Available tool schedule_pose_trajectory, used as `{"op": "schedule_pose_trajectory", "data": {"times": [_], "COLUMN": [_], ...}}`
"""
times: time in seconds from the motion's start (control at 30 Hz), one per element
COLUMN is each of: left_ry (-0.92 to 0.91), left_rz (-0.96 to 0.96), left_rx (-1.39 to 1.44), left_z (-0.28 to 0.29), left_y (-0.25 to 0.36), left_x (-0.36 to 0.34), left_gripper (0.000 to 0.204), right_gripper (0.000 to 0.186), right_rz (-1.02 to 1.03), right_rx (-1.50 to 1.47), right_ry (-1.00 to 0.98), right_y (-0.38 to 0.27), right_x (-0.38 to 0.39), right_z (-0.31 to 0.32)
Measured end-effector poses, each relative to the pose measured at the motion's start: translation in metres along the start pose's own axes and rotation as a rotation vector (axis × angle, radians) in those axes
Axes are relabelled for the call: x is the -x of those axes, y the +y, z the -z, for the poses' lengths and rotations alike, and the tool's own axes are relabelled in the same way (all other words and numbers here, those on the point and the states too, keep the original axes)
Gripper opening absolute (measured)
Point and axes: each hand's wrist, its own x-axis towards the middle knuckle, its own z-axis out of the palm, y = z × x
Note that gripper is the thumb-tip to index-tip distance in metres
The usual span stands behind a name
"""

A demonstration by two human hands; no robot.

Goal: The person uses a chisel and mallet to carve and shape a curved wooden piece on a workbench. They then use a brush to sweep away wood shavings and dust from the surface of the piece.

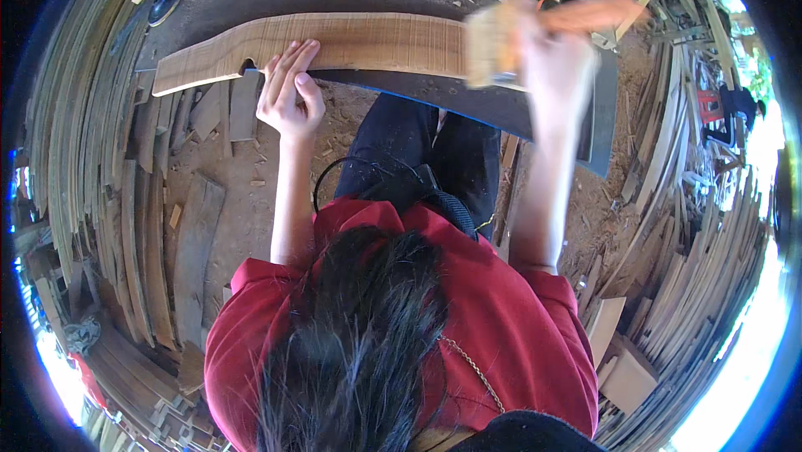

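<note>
Brush [493, 51] in the right hand's [558, 68] grip sweeps a plank [334, 43] amid stacked timber [92, 159]; left hand [288, 88] lies flat.

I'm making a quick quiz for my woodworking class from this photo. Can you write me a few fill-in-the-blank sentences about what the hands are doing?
1. The left hand presses flat on the wooden ____.
2. The right hand, blurred, grips a wide ____ with an orange handle.
3. The curved plank lies on a dark ____ surface.
4. The person wears a ____ shirt.

Missing words: plank; brush; blue-edged; red
</note>
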Motion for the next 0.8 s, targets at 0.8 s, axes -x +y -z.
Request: {"op": "schedule_pose_trajectory", "data": {"times": [0.8], "left_ry": [-0.646], "left_rz": [0.128], "left_rx": [0.379], "left_z": [-0.020], "left_y": [0.136], "left_x": [-0.073], "left_gripper": [0.054], "right_gripper": [0.052], "right_rz": [0.216], "right_rx": [-0.276], "right_ry": [-0.202], "right_y": [0.002], "right_x": [0.021], "right_z": [0.013]}}
